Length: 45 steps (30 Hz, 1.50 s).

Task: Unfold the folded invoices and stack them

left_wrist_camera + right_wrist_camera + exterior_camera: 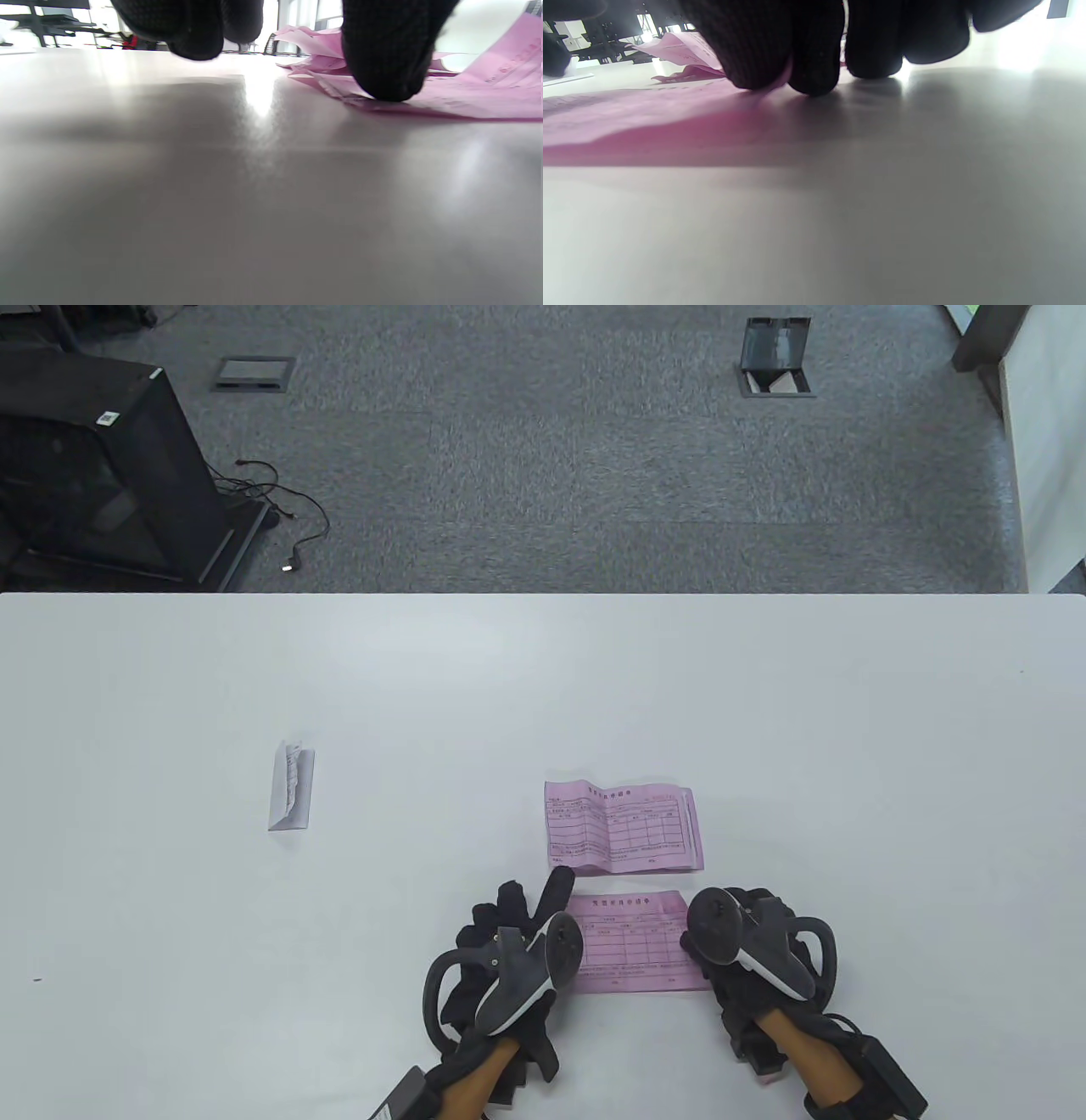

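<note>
White table (254, 661); pink invoice (632, 950) lengthwise left-right

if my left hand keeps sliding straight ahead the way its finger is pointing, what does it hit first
Probably the stack of pink invoices. The left hand has a finger aimed up-right across the white table, its tip near the stack's near-left corner; whether it already touches is unclear.

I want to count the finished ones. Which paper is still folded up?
The white invoice on the table's left, away from both hands, is still folded into a narrow strip. The two pink ones lie opened out.
</note>
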### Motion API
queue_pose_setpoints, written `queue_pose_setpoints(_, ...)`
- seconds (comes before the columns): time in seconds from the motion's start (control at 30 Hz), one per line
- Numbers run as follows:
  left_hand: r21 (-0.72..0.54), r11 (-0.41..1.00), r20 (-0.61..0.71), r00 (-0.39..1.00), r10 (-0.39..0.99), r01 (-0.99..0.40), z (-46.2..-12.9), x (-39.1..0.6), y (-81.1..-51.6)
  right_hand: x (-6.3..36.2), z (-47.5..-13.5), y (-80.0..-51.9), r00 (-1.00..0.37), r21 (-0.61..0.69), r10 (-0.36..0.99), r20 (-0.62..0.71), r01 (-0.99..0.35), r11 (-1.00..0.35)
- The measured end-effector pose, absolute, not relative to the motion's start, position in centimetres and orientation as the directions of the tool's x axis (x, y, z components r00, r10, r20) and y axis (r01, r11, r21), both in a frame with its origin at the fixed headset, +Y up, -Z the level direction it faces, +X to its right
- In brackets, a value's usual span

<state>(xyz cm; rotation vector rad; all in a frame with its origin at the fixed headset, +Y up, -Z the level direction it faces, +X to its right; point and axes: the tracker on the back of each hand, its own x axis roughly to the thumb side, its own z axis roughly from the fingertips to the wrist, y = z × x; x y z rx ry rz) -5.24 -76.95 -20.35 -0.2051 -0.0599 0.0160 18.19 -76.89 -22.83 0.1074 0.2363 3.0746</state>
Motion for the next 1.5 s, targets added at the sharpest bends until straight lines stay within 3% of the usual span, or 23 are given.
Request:
queue_pose_setpoints(0.23,-0.355,0.931,0.067,0.991,0.113,-0.082,-20.9,-6.2,-77.8,18.4,-22.7,-76.1,-0.999,0.163,-0.037,0.031,0.041,-0.986)
queue_pose_setpoints(0.33,-0.391,0.913,0.057,0.987,0.149,-0.115,-21.0,-6.7,-78.0,18.2,-22.0,-74.2,-0.976,0.009,-0.215,0.029,0.215,-0.977)
queue_pose_setpoints(0.43,-0.397,0.910,0.063,0.986,0.157,-0.119,-21.0,-6.8,-78.2,17.3,-21.1,-72.4,-0.973,-0.122,-0.221,0.072,0.211,-0.970)
queue_pose_setpoints(0.47,-0.398,0.910,0.067,0.986,0.155,-0.116,-21.0,-6.8,-78.1,16.5,-20.8,-72.0,-0.975,-0.122,-0.135,0.178,0.114,-0.986)
queue_pose_setpoints(0.57,-0.402,0.908,0.074,0.985,0.156,-0.113,-21.0,-6.8,-78.1,14.3,-20.5,-72.1,-0.947,0.000,0.006,0.322,-0.006,-1.000)
queue_pose_setpoints(0.67,-0.405,0.907,0.074,0.985,0.156,-0.113,-21.0,-6.7,-78.1,11.5,-20.6,-72.9,-0.921,0.086,0.018,0.389,0.016,-0.996)
queue_pose_setpoints(0.77,-0.407,0.907,0.075,0.985,0.156,-0.113,-21.0,-6.6,-78.1,8.8,-21.1,-74.1,-0.899,0.105,-0.056,0.434,0.112,-0.988)
queue_pose_setpoints(0.87,-0.411,0.904,0.074,0.985,0.159,-0.115,-20.9,-6.6,-78.1,6.9,-21.6,-75.3,-0.890,0.116,-0.117,0.440,0.185,-0.976)
queue_pose_setpoints(1.0,-0.415,0.902,0.069,0.984,0.161,-0.119,-20.9,-6.7,-78.1,6.6,-21.4,-75.5,-0.888,0.081,-0.131,0.442,0.185,-0.979)
queue_pose_setpoints(1.5,-0.417,0.900,0.065,0.984,0.164,-0.123,-20.9,-6.8,-78.2,9.4,-21.7,-76.5,-0.904,0.103,-0.199,0.378,0.255,-0.961)
